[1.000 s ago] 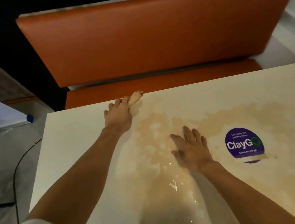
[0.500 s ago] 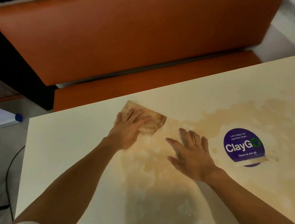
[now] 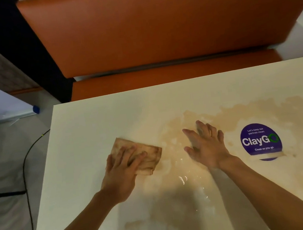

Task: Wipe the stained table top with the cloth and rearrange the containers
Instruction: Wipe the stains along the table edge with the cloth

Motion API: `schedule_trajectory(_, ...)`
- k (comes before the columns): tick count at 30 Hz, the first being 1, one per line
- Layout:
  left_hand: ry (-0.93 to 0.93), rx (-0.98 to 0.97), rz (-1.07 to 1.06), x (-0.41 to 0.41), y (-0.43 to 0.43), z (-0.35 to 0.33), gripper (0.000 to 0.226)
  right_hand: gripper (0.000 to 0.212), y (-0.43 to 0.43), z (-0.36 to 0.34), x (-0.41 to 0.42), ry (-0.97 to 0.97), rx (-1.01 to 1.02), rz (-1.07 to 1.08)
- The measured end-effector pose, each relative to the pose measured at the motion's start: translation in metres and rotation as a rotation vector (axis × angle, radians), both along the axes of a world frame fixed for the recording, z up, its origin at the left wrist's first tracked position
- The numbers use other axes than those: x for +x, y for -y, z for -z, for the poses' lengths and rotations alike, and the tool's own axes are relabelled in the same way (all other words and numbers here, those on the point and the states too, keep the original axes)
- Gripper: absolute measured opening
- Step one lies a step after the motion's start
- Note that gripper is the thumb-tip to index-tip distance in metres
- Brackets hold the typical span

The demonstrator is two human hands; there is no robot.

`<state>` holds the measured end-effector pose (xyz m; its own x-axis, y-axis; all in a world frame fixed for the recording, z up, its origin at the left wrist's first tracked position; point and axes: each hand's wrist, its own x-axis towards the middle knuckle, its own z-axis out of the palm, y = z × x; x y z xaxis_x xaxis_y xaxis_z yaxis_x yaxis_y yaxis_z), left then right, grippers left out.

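1. The folded cloth (image 3: 142, 158), tan and blotched with brown, lies on the left-centre of the table top (image 3: 84, 134); its near-left part is hidden under the hand.
2. The left hand (image 3: 122, 173) presses flat on the cloth, fingers (image 3: 133, 156) stretched and slightly spread over it, not curled around it.
3. The right hand (image 3: 207, 147) rests palm down just right of the cloth, apart from it, fingers extended and a little fanned, holding nothing.
4. A brown stain (image 3: 261, 112) spreads from between the hands toward the right edge, wet glints showing near the wrists; its near part is lost in shadow.
5. A round purple "ClayGo" sticker (image 3: 260, 141) sits right of the right hand; its lower edge is smeared and hard to read.
6. Beyond the table stands an orange bench (image 3: 155, 24), cut off at the top and right.
7. A black cable (image 3: 24, 168) runs over the floor at left.
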<state>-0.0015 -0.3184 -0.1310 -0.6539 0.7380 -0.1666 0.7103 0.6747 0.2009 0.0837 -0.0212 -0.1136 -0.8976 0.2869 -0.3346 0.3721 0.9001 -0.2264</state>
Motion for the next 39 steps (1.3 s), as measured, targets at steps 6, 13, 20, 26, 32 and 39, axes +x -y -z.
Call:
schedule_trajectory(6, -0.001, -0.068, -0.035, 0.069, 0.038, -0.006, 0.090, 0.056, 0.009, -0.008, 0.000, 0.031, -0.042, 0.043)
schedule_trajectory(13, 0.005, -0.031, -0.095, 0.139, 0.062, -0.016, 0.085, 0.055, 0.015, -0.008, 0.002, 0.050, -0.058, 0.066)
schedule_trajectory(20, 0.097, -0.054, -0.078, 0.182, 0.091, -0.021, 0.084, 0.050, 0.023, -0.008, 0.004, 0.033, -0.067, 0.121)
schedule_trajectory(26, 0.232, -0.046, 0.085, 0.173, 0.121, -0.032, 0.067, 0.050, 0.024, -0.007, 0.016, 0.024, -0.061, 0.111)
schedule_trajectory(32, 0.694, 0.097, -0.196, 0.087, 0.094, -0.087, 0.036, 0.052, 0.020, -0.008, 0.021, 0.013, -0.103, 0.111)
schedule_trajectory(39, 0.422, 0.357, -0.318, -0.038, -0.027, -0.096, 0.024, 0.051, 0.013, -0.013, 0.029, -0.014, -0.095, 0.174)
